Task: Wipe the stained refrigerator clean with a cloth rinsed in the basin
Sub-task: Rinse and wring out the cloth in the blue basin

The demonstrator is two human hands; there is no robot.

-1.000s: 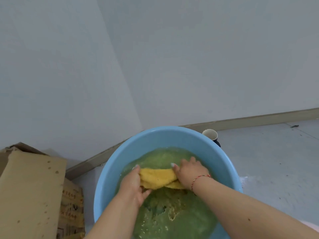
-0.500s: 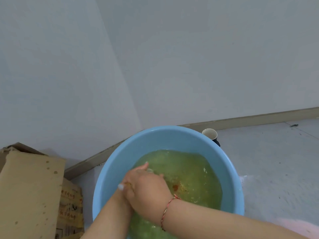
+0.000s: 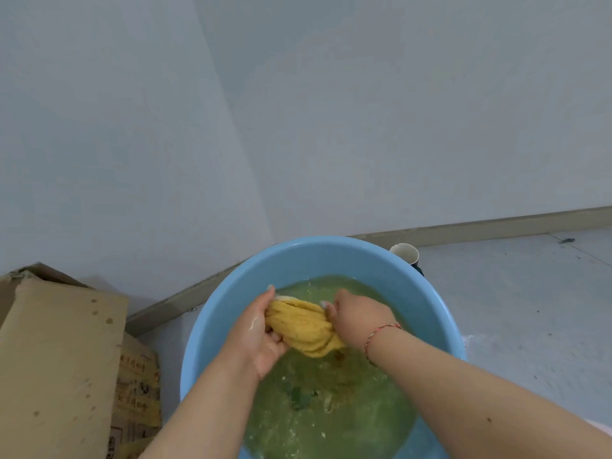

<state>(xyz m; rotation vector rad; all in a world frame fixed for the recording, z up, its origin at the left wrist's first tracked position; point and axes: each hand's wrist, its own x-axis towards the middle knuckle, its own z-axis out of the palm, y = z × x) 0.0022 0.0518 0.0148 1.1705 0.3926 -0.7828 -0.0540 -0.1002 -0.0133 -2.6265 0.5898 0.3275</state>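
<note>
Left hand (image 3: 261, 329) and right hand (image 3: 359, 318) grip twisted cloth (image 3: 303, 326) over basin (image 3: 231, 313); murky water risks re-soiling it; hard wringing may splash floor (image 3: 516, 293).

Basin (image 3: 231, 303): smooth light-blue plastic with a soft sheen, holding cloudy green-yellow water flecked with small bits of debris; the cloth (image 3: 303, 326) is yellow terry-like fabric, nubby, soaked and bunched into folds. Cardboard box (image 3: 59, 352): matt brown corrugated board, spotted with dark marks, its edges frayed. Wall (image 3: 364, 111): matt, pale grey, even; floor (image 3: 516, 299): pale, smooth, faintly scuffed and speckled; cup (image 3: 404, 253): matt off-white inside, material not determinable.
</note>
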